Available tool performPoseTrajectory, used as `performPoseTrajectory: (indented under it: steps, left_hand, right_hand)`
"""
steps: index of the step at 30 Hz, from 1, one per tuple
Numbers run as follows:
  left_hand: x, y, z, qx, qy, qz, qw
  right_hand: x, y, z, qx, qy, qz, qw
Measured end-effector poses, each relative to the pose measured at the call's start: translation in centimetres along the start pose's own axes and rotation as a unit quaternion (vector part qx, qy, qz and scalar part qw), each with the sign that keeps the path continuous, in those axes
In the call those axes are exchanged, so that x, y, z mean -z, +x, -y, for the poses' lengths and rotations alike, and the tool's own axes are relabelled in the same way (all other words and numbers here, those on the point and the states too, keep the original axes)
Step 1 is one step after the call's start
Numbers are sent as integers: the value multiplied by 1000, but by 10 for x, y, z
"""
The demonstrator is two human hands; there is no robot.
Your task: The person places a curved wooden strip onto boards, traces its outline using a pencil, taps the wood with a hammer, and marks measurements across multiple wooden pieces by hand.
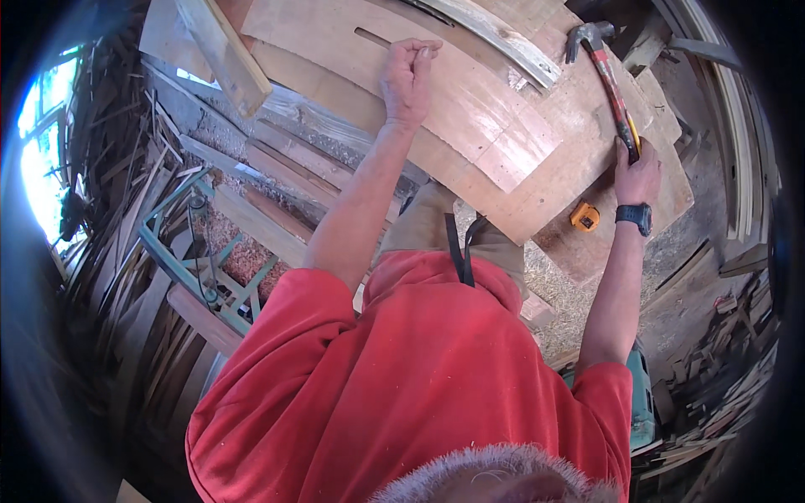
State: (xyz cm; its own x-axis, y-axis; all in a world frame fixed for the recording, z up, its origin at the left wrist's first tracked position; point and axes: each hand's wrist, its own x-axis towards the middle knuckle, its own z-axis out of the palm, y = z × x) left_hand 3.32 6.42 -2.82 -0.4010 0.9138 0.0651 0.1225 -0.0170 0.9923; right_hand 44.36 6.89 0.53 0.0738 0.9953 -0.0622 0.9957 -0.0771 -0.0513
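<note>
The right hand (639,174) wraps the handle end of the hammer (611,94), over the worktop (537,205)'s right side; it should feel stiff, head-heavy, best held there. The left hand (408,82) curls above a slotted board (474,113); whether it pinches anything, I can't tell. A tape measure (584,217) sits nearby; a pale wooden strip (503,40) crowds the hammer's head.

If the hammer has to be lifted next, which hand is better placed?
Probably the right hand: its fingers are at the grip end of the hammer. The left hand is farther off, over the slotted wooden sheet.
</note>
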Motion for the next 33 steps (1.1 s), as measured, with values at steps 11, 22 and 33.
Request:
performPoseTrajectory:
  steps: [11,22,33]
  left_hand:
    - [1,-9,19,-74,166,48,982]
    - [-11,-27,-3,-139,246,28,959]
    - [-29,-41,-5,-120,297,-19,947]
  right_hand:
    - [25,-31,12,-102,268,22,958]
    - [48,-114,52,-79,582,112,801]
    - [54,-106,75,13,534,194,823]
